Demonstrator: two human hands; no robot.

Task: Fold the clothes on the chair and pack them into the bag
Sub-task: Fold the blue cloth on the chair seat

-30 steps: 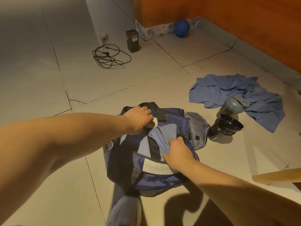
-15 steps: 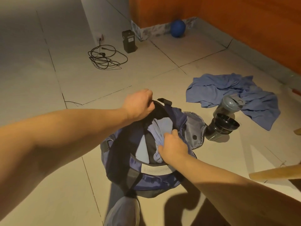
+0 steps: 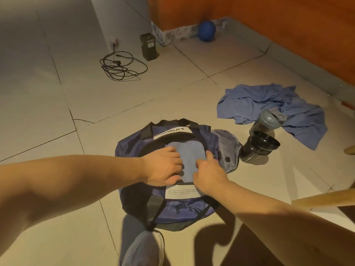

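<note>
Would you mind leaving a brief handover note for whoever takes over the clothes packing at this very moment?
Left hand and right hand: both press down on the folded blue garment.
The folded garment lies inside the open navy bag on the floor.
Done: one piece folded and in the bag.
Left: the crumpled blue cloth lies unfolded on the floor to the right of the bag; fold it and pack it.

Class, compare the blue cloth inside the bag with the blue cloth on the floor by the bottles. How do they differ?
The bagged cloth is folded flat; the floor cloth lies crumpled and spread. The left hand and right hand touch the bagged cloth; no hand touches the floor cloth. Both are blue.
</note>
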